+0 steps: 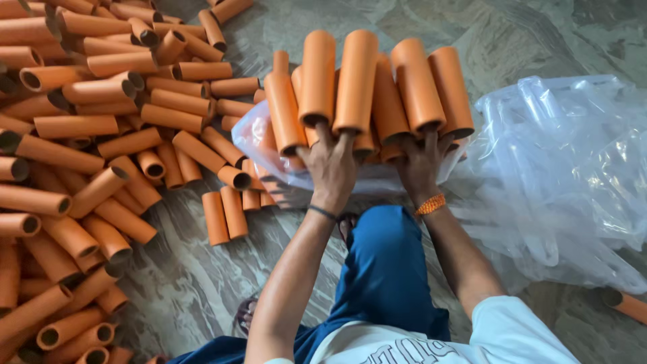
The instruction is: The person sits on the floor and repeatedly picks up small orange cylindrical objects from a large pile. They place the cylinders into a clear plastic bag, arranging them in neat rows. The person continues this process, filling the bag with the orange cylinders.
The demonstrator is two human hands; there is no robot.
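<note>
At twelve o'clock from my knees, my left hand and right hand each have fingers pushed into the open ends of orange tubes, carrying them over a clear plastic bag. Toward nine o'clock, a pile of loose tubes covers the stone floor.

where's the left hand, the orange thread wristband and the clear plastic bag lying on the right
left hand (330, 165): head view, on the back of the hand.
orange thread wristband (430, 204): head view, on the band across the right wrist.
clear plastic bag (566, 175): head view, on its crumpled middle.
</note>
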